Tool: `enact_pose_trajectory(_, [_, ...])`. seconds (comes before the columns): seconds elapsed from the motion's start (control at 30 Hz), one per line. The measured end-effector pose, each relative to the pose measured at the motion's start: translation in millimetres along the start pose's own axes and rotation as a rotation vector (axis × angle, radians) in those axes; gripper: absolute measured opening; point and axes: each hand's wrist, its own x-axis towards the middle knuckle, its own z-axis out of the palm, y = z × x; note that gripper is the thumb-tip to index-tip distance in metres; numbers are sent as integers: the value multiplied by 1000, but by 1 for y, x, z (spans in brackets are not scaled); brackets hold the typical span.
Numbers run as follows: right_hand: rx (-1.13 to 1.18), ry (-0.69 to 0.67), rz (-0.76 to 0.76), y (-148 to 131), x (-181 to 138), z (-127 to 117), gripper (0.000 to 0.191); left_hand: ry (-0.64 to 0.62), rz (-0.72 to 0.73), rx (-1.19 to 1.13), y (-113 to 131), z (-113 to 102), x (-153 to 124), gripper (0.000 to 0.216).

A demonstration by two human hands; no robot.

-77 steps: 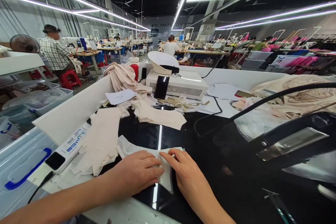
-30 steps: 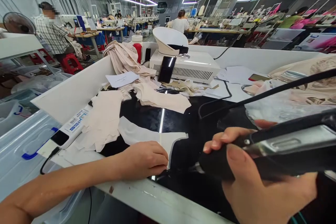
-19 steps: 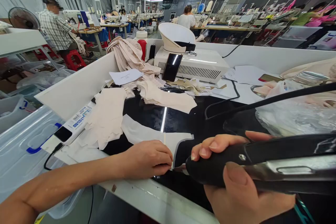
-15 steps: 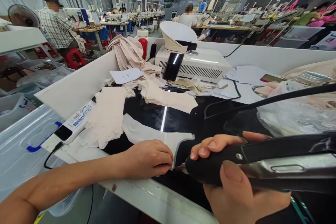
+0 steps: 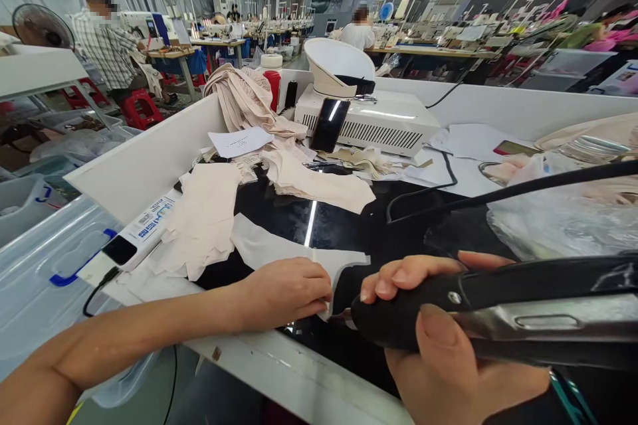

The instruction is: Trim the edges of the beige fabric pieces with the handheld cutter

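My left hand (image 5: pixel 286 292) lies curled on the near edge of a pale fabric piece (image 5: pixel 279 254), fingertips pinching it against the glossy black work surface (image 5: pixel 343 226). My right hand (image 5: pixel 448 358) is wrapped round the black handle of a large hand tool (image 5: pixel 498 312) with a metal plate on its side and a black cable (image 5: pixel 498 194) running off to the right. The tool's front tip sits right beside the fabric's edge, close to my left fingertips.
A stack of beige cut pieces (image 5: pixel 204 219) lies left of the fabric, more (image 5: pixel 314 186) behind it. A white machine (image 5: pixel 369 123) with a phone (image 5: pixel 329 125) leaning on it stands at the back. A plastic bag (image 5: pixel 558 212) lies right. Other people sit at distant tables.
My right hand left the fabric, took up the black tool and brought its tip leftward to the fabric's edge. My left hand has stayed on the fabric.
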Motion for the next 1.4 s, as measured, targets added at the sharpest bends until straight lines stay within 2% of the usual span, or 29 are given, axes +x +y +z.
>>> enact_pose_trajectory(0.17, [4,9,-7,1,0,1,41,47,67,28,-1,2,1,6])
enact_pose_trajectory(0.4, [16,24,-10,1,-1,3,38,-34,182,72,-9,0,-1,12])
enact_pose_trajectory(0.67, [56,37,15,1,0,3,39,27,291,133,-14,-7,-9,21])
enact_pose_trajectory(0.97, [2,68,-19,-1,1,7,40,23,314,159,-15,-11,-14,16])
enact_pose_trajectory(1.23, [26,81,4,2,-1,6,40,65,354,167,-17,-8,-15,27])
enact_pose_trajectory(1.4, [13,87,17,3,-1,6,39,20,337,167,-18,-9,-15,27])
